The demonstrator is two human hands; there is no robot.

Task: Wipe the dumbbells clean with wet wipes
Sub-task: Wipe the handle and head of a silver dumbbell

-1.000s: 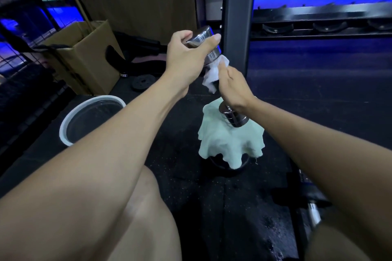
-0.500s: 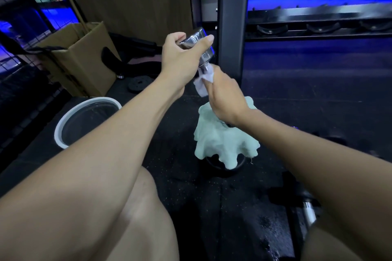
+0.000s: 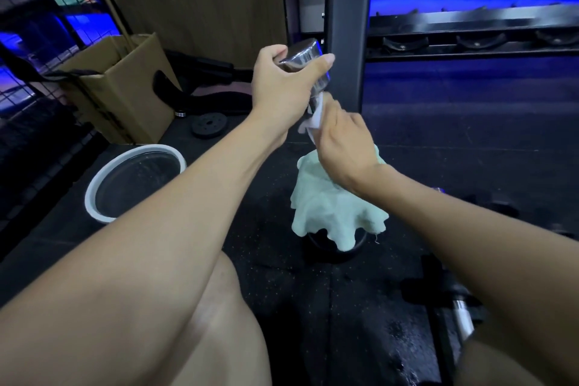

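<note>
Dumbbell stands nearly upright, left hand gripping top, right hand pinching wipe.

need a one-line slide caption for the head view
Left hand holds a chrome dumbbell by its upper end while the right hand rubs a wet wipe along its handle.

Both bare forearms reach forward toward twelve o'clock. The left hand is raised, its fingers and thumb curled round the top end of a shiny chrome dumbbell. The right hand, lower at four o'clock from it, pinches a crumpled white wet wipe against the dumbbell.
</note>
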